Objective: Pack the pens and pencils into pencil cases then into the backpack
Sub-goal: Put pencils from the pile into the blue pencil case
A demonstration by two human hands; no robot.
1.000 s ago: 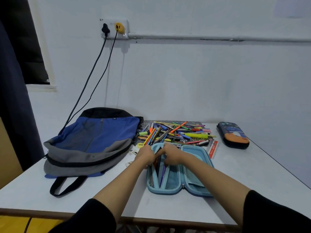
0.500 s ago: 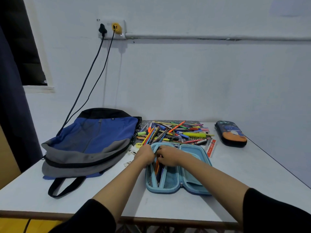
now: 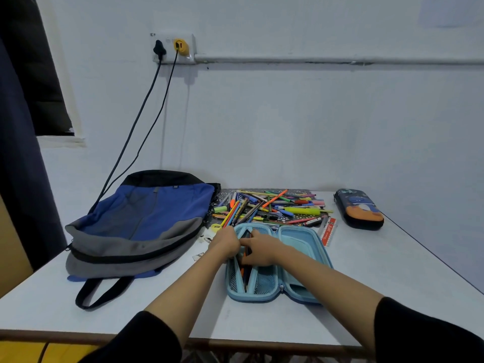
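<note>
A light blue pencil case (image 3: 301, 258) lies unzipped and spread flat near the table's front. Several pens stand in its left mesh pocket. My left hand (image 3: 225, 244) grips the pocket's left edge. My right hand (image 3: 259, 250) has its fingers curled round the pens inside that pocket. Behind the case lies a pile of pens and pencils (image 3: 272, 208) on a dark patterned mat. A blue and grey backpack (image 3: 141, 221) lies flat at the left. A second, dark pencil case (image 3: 358, 208) with an orange picture sits zipped at the far right.
A red and white ruler (image 3: 328, 231) lies just right of the open case. Small stickers or scraps (image 3: 204, 239) lie between backpack and case. Two black cables (image 3: 136, 127) run from a wall socket down behind the backpack. The table (image 3: 392, 284) meets the wall at the back.
Both hands have stayed at the left pocket of the open case, and the right hand has worked slightly lower over the pens. Otherwise only the camera shifted.
</note>
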